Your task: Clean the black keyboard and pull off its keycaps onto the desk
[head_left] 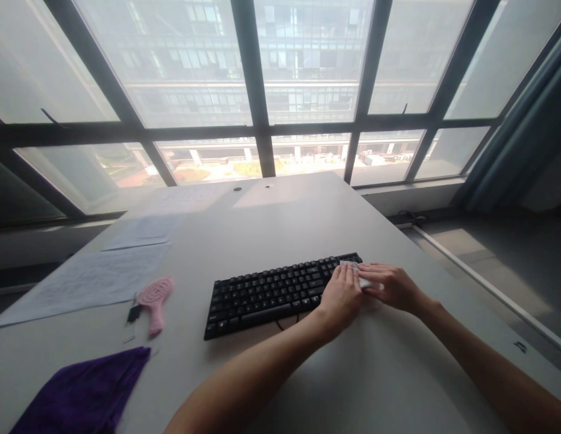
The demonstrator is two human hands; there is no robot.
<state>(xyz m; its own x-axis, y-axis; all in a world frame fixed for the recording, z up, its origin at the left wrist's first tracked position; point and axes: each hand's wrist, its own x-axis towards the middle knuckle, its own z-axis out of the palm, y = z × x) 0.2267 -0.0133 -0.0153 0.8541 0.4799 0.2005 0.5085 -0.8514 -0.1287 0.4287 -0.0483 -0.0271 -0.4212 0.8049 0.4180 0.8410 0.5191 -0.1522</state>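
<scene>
A black keyboard [271,292] lies across the middle of the grey table [398,374]. My left hand [341,298] rests on its right end, fingers pressed down over a small white wipe [352,265]. My right hand [391,283] lies just to the right of the keyboard, fingers together on the same white wipe near the keyboard's right edge. Most of the wipe is hidden under both hands. A thin black cable runs out from under the keyboard's front edge.
A pink hairbrush [156,298] lies left of the keyboard, with a small black object [134,313] beside it. A purple cloth [85,395] sits at the near left corner. Paper sheets [94,277] cover the far left. Large windows stand behind the table.
</scene>
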